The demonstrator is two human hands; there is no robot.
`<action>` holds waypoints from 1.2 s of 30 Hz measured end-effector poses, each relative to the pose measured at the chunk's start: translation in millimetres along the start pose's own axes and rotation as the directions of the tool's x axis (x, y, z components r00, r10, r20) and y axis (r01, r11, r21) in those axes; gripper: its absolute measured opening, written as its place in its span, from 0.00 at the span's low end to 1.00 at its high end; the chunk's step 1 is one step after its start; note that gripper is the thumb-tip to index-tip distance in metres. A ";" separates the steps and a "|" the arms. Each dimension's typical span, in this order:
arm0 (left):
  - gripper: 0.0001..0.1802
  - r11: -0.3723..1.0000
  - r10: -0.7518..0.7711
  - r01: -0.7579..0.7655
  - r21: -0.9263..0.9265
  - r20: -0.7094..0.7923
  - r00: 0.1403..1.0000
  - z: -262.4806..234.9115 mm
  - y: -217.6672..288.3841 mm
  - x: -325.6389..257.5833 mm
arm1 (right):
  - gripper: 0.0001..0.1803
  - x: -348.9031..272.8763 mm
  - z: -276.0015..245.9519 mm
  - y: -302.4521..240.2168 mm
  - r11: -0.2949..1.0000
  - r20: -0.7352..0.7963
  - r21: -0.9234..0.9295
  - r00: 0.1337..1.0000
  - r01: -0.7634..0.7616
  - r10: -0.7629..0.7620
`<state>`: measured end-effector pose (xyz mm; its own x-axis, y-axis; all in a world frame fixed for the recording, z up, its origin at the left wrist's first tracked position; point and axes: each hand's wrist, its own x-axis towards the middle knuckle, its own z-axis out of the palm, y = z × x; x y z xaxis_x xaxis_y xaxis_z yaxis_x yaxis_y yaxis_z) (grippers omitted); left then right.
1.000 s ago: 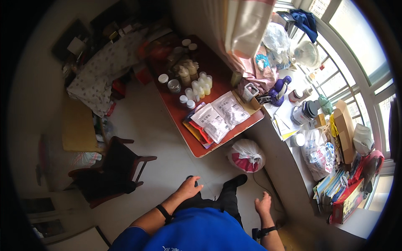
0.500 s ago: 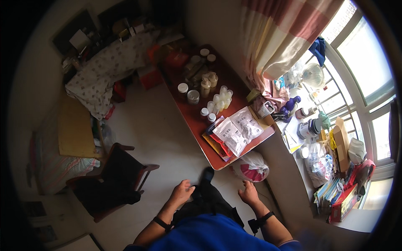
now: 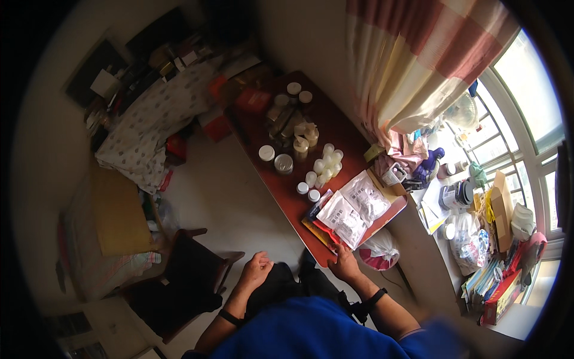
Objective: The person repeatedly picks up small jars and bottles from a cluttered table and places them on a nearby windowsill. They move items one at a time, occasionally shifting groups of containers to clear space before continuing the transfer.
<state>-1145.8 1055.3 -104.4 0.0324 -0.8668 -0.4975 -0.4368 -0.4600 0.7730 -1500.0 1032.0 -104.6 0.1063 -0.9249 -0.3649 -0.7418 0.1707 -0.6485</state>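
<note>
Right hand [image 3: 345,264] rests loosely open on the counter [image 3: 335,134] at its near corner, touching the clear packets [image 3: 353,209] with white labels; white-capped bottles [image 3: 323,167] stand beyond the packets; left hand [image 3: 256,269] lies curled on the lap.

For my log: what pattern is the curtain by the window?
Broad red and cream checks on the hanging fabric curtain, clearest in the head view.
</note>
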 end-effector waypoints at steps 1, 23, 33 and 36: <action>0.30 0.999 0.029 -0.029 0.014 0.010 1.000 -5.4 4.2 10.2 | 0.38 11.6 -3.3 -6.0 0.998 -0.033 0.021 0.998 0.061 -0.061; 0.16 0.862 0.499 -0.506 -0.025 0.209 0.841 -190.1 212.4 367.4 | 0.47 247.6 -24.6 -237.4 0.981 -0.567 0.125 0.801 -0.147 0.192; 0.18 0.848 0.445 -0.489 0.203 0.228 0.866 -202.6 260.9 443.4 | 0.48 345.7 -18.6 -205.3 0.952 -0.541 0.165 0.783 -0.258 0.306; 0.25 0.813 0.433 -0.511 0.280 0.297 0.851 -210.2 284.8 494.3 | 0.48 360.9 -11.1 -202.8 0.927 -0.511 0.191 0.774 -0.322 0.374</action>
<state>-1065.2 455.4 -47.5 -0.4283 -0.8800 -0.2056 -0.6235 0.1231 0.7721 -1318.6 659.8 -97.4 -0.5335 -0.8257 -0.1835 -0.5955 0.5207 -0.6118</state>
